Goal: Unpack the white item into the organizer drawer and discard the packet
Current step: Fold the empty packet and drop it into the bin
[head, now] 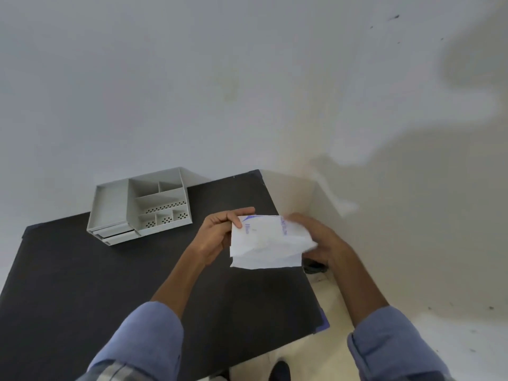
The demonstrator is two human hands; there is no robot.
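Note:
A white packet [268, 243] with blue print hangs in the air over the right edge of the black table [110, 284]. My left hand [220, 235] pinches its upper left corner. My right hand [319, 240] grips its right side, where the paper is crumpled. Whether the white item is inside the packet I cannot tell. The grey organizer [143, 207] stands at the back left of the table, with open compartments on top and two drawers [118, 235] at its front, the lower one slightly pulled out.
A pale wall rises behind the table. To the right of the table lies a light floor [343, 312] with a dark object [314, 266] just below the packet. A dark shoe tip [279, 371] shows at the bottom edge.

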